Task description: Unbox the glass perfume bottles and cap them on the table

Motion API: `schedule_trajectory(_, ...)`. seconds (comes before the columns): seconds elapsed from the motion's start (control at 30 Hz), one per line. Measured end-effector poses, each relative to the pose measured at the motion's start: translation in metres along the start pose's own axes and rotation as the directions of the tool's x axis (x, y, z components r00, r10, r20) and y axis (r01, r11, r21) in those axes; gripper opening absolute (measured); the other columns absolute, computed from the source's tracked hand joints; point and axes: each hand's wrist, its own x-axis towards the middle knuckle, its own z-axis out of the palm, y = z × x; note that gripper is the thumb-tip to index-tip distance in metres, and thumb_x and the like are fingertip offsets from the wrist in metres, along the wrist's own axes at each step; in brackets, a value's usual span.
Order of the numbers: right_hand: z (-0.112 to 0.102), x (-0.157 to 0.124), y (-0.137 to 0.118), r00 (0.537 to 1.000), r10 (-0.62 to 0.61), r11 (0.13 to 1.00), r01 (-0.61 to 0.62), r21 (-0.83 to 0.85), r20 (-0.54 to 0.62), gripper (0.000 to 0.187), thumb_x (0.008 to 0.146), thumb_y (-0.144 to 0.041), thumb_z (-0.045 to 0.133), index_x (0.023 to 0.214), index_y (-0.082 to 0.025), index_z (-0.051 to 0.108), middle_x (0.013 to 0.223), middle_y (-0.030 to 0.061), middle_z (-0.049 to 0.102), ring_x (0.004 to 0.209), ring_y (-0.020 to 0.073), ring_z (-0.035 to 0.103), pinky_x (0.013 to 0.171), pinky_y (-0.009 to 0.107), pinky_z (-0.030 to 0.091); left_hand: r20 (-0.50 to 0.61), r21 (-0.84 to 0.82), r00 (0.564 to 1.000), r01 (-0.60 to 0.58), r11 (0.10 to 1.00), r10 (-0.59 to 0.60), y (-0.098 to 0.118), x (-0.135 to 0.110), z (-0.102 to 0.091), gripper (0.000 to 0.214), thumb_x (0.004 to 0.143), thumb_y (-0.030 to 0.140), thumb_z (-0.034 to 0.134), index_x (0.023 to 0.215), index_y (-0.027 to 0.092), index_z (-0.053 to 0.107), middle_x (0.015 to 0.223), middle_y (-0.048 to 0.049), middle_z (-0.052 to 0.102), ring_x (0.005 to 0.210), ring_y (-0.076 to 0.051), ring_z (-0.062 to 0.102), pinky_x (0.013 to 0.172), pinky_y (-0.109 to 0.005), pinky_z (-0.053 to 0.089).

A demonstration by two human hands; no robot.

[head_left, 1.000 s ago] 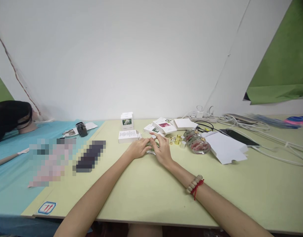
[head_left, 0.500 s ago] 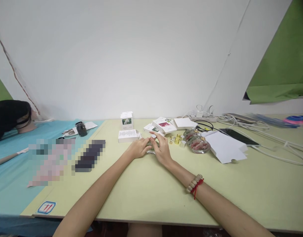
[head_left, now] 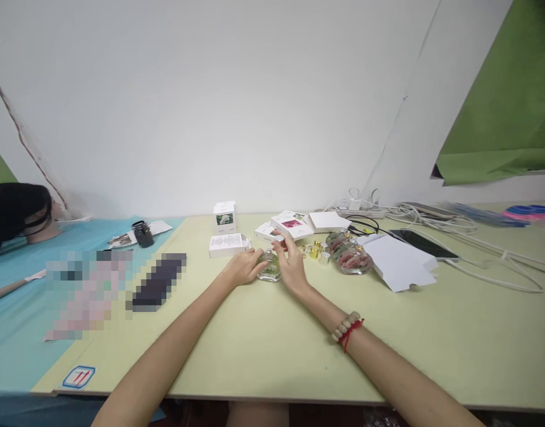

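Observation:
A small round glass bottle (head_left: pixel 270 268) with green contents stands on the pale green table (head_left: pixel 263 344), held between both my hands. My left hand (head_left: pixel 242 267) grips its left side with curled fingers. My right hand (head_left: pixel 290 263) holds its right side, fingers pinched at the bottle's top. A bead bracelet with a red cord (head_left: pixel 346 330) sits on my right wrist. Small gold and silver caps (head_left: pixel 317 251) lie just right of my hands, beside several more glass bottles with pink contents (head_left: pixel 349 254).
White printed boxes (head_left: pixel 228 244) and flat cartons (head_left: pixel 293 225) lie behind my hands. An unfolded white carton (head_left: pixel 399 263), a phone (head_left: pixel 421 244) and white cables (head_left: pixel 477 237) fill the right. A dark jar (head_left: pixel 143 233) stands on the blue cloth (head_left: pixel 23 332) at left, near a dark-haired head (head_left: pixel 14 213).
The bottle shows more between my hands now, standing upright. My right fingers have shifted up to its top. The view has drifted slightly.

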Motion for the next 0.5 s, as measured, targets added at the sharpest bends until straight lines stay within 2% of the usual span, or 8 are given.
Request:
schedule_trajectory(0.13, 0.001, 0.000, 0.004, 0.997, -0.015, 1.000, 0.017, -0.021, 0.073, 0.035, 0.085, -0.039, 0.039, 0.111, -0.020, 0.052, 0.096, 0.0050, 0.060, 0.084, 0.0163, 0.054, 0.079, 0.031, 0.040, 0.006, -0.012, 1.000, 0.020, 1.000, -0.020, 0.001, 0.000, -0.001, 0.034, 0.090, 0.042, 0.021, 0.096, 0.016, 0.043, 0.078, -0.0056, 0.054, 0.070, -0.018, 0.054, 0.060, -0.027, 0.039)
schedule_trajectory(0.3, -0.003, 0.003, 0.014, 0.992, 0.093, 0.993, -0.085, -0.086, 0.088, 0.038, 0.086, -0.036, 0.035, 0.119, -0.021, 0.044, 0.094, 0.0050, 0.060, 0.083, 0.0164, 0.055, 0.074, 0.029, 0.042, -0.017, -0.026, 1.000, 0.007, 1.000, -0.007, 0.001, 0.000, -0.002, 0.033, 0.089, 0.044, 0.025, 0.092, 0.016, 0.044, 0.073, -0.0041, 0.053, 0.066, -0.017, 0.053, 0.057, -0.026, 0.037)
schedule_trajectory(0.4, -0.009, 0.005, 0.023, 0.970, 0.173, 0.969, -0.137, -0.208, 0.169, 0.032, 0.086, -0.033, 0.034, 0.111, -0.021, 0.049, 0.087, 0.0031, 0.061, 0.078, 0.0160, 0.056, 0.070, 0.028, 0.041, -0.038, -0.020, 0.999, -0.001, 1.000, 0.000, 0.001, 0.000, -0.001, 0.031, 0.088, 0.044, 0.028, 0.089, 0.017, 0.044, 0.071, -0.0032, 0.052, 0.065, -0.016, 0.052, 0.056, -0.025, 0.035)
schedule_trajectory(0.5, -0.015, 0.005, 0.030, 0.942, 0.208, 0.921, -0.098, -0.378, 0.263, 0.023, 0.082, -0.025, 0.041, 0.101, -0.021, 0.054, 0.084, 0.0024, 0.062, 0.079, 0.0161, 0.056, 0.070, 0.027, 0.039, -0.048, -0.014, 0.999, -0.001, 1.000, 0.000, 0.001, 0.000, -0.001, 0.030, 0.088, 0.043, 0.030, 0.088, 0.017, 0.044, 0.069, -0.0026, 0.052, 0.063, -0.015, 0.051, 0.054, -0.024, 0.034)
